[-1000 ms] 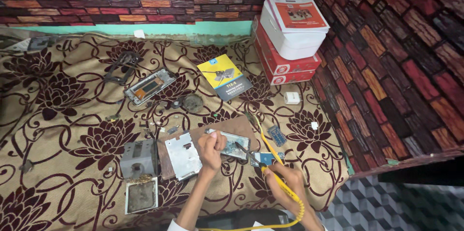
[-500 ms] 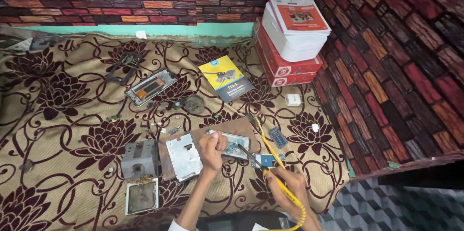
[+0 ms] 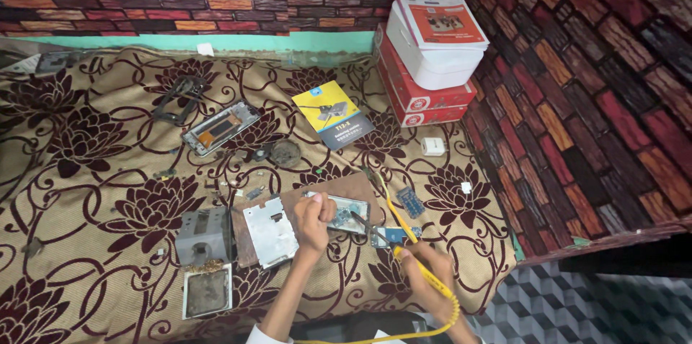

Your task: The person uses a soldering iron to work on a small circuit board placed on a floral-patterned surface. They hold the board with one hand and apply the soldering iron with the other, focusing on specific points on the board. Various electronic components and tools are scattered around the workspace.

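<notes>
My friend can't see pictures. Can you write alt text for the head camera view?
A left hand steadies a phone circuit board on a brown board while the right hand holds a yellow soldering iron to it. Phone parts lie on a flowered cloth.

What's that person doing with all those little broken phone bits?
A person sits at a flower-patterned cloth strewn with phone parts. The left hand presses down on a small circuit board lying on a brown board. The right hand holds a yellow soldering iron, its tip pointed at the circuit board. A metal phone plate lies beside them.
</notes>
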### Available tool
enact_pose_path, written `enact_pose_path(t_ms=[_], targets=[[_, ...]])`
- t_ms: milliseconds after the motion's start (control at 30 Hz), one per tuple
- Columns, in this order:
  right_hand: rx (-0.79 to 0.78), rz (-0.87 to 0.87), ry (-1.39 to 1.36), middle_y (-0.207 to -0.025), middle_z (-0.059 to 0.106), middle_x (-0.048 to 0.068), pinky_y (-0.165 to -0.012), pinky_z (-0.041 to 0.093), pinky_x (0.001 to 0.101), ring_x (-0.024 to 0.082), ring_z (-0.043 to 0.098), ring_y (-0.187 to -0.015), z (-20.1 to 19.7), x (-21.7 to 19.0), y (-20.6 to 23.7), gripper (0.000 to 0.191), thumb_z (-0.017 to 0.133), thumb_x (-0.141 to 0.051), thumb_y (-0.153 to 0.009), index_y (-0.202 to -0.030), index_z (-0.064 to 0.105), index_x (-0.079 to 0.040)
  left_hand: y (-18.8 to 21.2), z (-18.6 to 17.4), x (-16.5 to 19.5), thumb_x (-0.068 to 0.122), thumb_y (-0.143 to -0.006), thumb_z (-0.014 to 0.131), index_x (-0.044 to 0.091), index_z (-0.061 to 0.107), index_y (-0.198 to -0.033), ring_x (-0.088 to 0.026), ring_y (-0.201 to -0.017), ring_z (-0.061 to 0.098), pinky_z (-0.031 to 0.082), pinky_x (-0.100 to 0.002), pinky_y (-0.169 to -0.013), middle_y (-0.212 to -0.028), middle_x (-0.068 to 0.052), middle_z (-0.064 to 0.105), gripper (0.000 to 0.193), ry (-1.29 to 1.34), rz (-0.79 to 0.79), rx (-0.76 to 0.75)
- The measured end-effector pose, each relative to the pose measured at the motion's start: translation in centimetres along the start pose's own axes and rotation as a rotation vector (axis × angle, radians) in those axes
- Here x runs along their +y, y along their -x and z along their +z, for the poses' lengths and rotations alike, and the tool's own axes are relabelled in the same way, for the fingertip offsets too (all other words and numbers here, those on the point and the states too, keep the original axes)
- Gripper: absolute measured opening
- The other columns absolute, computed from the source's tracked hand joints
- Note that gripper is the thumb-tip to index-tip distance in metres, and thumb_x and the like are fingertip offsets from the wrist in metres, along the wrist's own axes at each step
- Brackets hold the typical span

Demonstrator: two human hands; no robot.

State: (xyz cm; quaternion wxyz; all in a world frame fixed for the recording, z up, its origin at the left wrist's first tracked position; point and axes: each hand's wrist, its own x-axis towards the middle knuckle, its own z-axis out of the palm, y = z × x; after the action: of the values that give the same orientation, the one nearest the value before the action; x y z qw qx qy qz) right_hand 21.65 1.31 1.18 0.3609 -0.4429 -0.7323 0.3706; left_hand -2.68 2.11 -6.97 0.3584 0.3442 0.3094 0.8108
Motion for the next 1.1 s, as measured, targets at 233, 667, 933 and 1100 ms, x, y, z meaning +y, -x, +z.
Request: enact_pose_path(t_ms=[233,667,933,1100], targets=[[-0.161,-0.455,0.125,-0.068,0.067,0.012,-0.051,0.048,0.0318,0.021,0.065,-0.054,-1.2,-0.8,-0.6,0.011,0.069,-0.008,-0.086,-0.087,0.069,0.004,-0.1,-0.3,-0.8,0.022,-0.101,0.04,0.008,0.032,-0.06,-0.012,-0.051,0.03,0.023,-0.032,-0.05,-0.056,0.002,0.026,0.044,-0.029,0.045,-0.023],[-0.127,-0.178,0.07,-0.052,0.063,0.007,-0.041,0.044,0.031,0.014,0.061,-0.04,-1.8,-1.1,0.1,0.01,0.069,-0.008,-0.085,-0.083,0.072,0.002,0.2,0.3,0.0,0.021,-0.1,0.043,0.006,0.034,-0.061,-0.013,-0.053,0.032,0.024,-0.033,-0.052,-0.058,0.0,0.028,0.043,0.014,0.0,0.002],[-0.08,-0.115,0.021,-0.05,0.061,0.006,-0.04,0.04,0.0295,0.011,0.055,-0.041,-1.0,-0.9,-0.1,0.013,0.067,-0.009,-0.087,-0.083,0.073,0.002,0.0,0.1,-0.2,0.022,-0.102,0.042,0.007,0.033,-0.062,-0.012,-0.052,0.03,0.023,-0.032,-0.052,-0.057,0.001,0.027,0.044,0.001,-0.02,-0.004],[-0.074,-0.126,-0.02,-0.05,0.063,0.002,-0.04,0.04,0.0268,0.006,0.056,-0.041,-1.0,-0.1,-0.4,0.017,0.063,-0.011,-0.09,-0.082,0.072,0.001,-0.2,-0.2,-0.5,0.022,-0.101,0.042,0.008,0.032,-0.061,-0.012,-0.051,0.029,0.022,-0.033,-0.05,-0.057,0.001,0.027,0.043,0.025,0.011,0.0]])
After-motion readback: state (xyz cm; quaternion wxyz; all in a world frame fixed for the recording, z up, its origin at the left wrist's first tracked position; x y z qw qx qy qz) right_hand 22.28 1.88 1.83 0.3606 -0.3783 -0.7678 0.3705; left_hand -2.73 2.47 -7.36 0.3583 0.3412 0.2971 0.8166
